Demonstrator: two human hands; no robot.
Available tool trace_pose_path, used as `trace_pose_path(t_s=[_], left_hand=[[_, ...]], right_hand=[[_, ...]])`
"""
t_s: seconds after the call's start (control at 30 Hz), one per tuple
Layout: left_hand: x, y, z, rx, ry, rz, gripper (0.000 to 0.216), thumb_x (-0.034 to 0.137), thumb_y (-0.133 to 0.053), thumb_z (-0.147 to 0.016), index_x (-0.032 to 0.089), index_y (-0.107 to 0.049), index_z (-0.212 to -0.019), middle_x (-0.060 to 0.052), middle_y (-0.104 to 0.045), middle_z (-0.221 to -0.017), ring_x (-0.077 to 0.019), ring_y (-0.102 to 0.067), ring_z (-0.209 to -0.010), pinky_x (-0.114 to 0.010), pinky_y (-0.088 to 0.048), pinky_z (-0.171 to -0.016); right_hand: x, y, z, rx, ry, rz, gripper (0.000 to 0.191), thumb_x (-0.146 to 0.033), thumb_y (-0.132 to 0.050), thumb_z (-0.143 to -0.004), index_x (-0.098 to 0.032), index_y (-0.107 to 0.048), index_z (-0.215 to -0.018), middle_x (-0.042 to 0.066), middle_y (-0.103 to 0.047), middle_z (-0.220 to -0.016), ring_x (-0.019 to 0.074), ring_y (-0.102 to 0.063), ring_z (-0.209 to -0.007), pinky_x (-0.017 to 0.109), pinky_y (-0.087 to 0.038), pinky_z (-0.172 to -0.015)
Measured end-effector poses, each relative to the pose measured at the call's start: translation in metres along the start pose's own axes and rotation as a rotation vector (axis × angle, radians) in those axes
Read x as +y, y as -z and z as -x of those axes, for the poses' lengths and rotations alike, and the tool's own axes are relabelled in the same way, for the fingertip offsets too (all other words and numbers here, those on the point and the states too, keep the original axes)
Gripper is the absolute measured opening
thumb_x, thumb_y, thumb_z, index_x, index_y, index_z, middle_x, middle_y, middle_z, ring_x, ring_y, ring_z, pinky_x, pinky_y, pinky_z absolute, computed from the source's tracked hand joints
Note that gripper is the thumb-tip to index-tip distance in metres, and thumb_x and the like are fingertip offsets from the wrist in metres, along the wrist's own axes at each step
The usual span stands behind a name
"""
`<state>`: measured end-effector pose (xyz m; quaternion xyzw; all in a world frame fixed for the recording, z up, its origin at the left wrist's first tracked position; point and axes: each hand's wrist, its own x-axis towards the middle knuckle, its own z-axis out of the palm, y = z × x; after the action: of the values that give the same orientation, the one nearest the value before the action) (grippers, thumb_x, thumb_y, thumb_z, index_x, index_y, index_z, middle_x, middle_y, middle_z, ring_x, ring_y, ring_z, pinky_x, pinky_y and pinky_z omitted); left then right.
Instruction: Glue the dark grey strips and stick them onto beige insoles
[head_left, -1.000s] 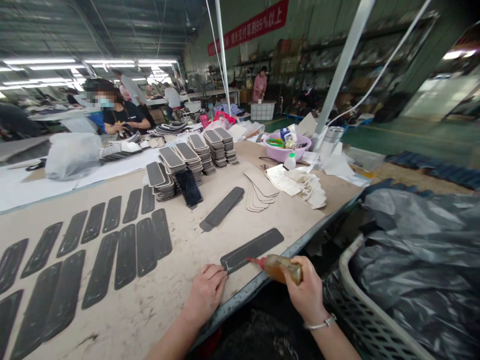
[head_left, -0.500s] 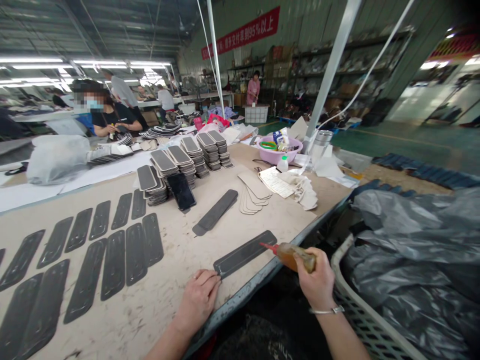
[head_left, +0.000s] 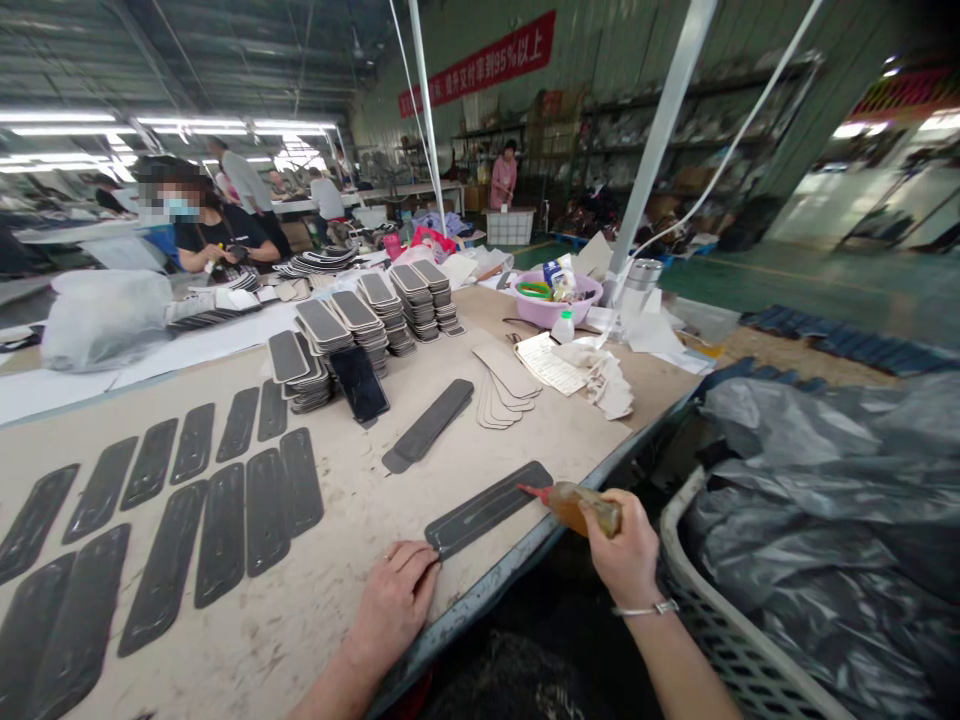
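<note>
Right hand (head_left: 624,548) grips an amber squeeze bottle (head_left: 581,508) over a dark grey rounded strip (head_left: 487,508).

The right fingers wrap the bottle's body, the red nozzle (head_left: 537,493) pointing left over the strip's farther end; whether its tip touches, I cannot tell. The left hand (head_left: 397,595), fingers bent and drawn together, touches the strip's nearer end on the worktop (head_left: 364,510). Left of those fingers, similar dark strips (head_left: 221,535) lie in rows, with glossy traces on them. Beyond the fingers come two overlapping grey strips (head_left: 431,425), a fan of beige pieces (head_left: 499,390), a black phone (head_left: 358,383) tilted against stacked rounded panels (head_left: 322,325), and, farther off, a lilac basin (head_left: 536,312).
</note>
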<state>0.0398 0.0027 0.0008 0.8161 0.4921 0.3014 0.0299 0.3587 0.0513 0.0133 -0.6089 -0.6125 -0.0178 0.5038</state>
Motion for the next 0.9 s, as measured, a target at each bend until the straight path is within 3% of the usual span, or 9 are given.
trace_pose_path(t_s=[0.17, 0.37, 0.5, 0.7, 0.9], left_hand=[[-0.003, -0.002, 0.001, 0.011, -0.029, -0.017, 0.017, 0.017, -0.050, -0.089, 0.016, -0.065, -0.098, -0.008, -0.065, -0.095, -0.0177, -0.060, -0.088, -0.037, -0.052, -0.084], [-0.005, -0.007, 0.002, 0.027, -0.021, -0.036, 0.018, 0.018, -0.049, -0.090, 0.016, -0.067, -0.094, -0.007, -0.065, -0.093, -0.0161, -0.062, -0.085, -0.033, -0.054, -0.082], [-0.005, -0.008, 0.003, 0.039, -0.020, -0.016, 0.018, 0.017, -0.050, -0.088, 0.016, -0.067, -0.095, -0.008, -0.065, -0.095, -0.0162, -0.062, -0.088, -0.031, -0.054, -0.083], [-0.006, -0.007, 0.000, 0.041, -0.022, 0.031, 0.019, 0.018, -0.049, -0.089, 0.017, -0.067, -0.092, -0.008, -0.066, -0.093, -0.0157, -0.063, -0.087, -0.029, -0.055, -0.080], [-0.009, -0.008, 0.000, 0.022, -0.024, 0.032, 0.018, 0.019, -0.049, -0.090, 0.018, -0.067, -0.092, -0.007, -0.066, -0.093, -0.0157, -0.063, -0.088, -0.029, -0.055, -0.081]], right_hand=[[0.015, 0.008, -0.007, 0.082, -0.069, 0.082, 0.025, -0.042, -0.061, -0.082, -0.020, -0.053, -0.088, 0.003, -0.056, -0.080, 0.0188, -0.055, -0.071, 0.032, -0.045, -0.068], [0.000, 0.005, 0.008, -0.013, -0.136, -0.026, 0.024, -0.042, -0.060, -0.082, -0.021, -0.053, -0.090, 0.001, -0.056, -0.079, 0.0166, -0.054, -0.069, 0.029, -0.044, -0.065], [0.000, 0.006, -0.003, 0.037, -0.227, -0.034, 0.026, -0.044, -0.061, -0.080, -0.021, -0.053, -0.090, 0.000, -0.056, -0.078, 0.0155, -0.054, -0.068, 0.028, -0.043, -0.064], [0.017, -0.006, -0.034, 0.079, -0.203, 0.002, 0.029, -0.047, -0.061, -0.079, -0.020, -0.052, -0.087, 0.000, -0.055, -0.078, 0.0160, -0.052, -0.068, 0.029, -0.043, -0.066], [0.028, -0.020, -0.033, 0.051, -0.209, 0.015, 0.032, -0.050, -0.058, -0.079, -0.020, -0.052, -0.088, 0.002, -0.056, -0.079, 0.0174, -0.052, -0.070, 0.031, -0.043, -0.068]])
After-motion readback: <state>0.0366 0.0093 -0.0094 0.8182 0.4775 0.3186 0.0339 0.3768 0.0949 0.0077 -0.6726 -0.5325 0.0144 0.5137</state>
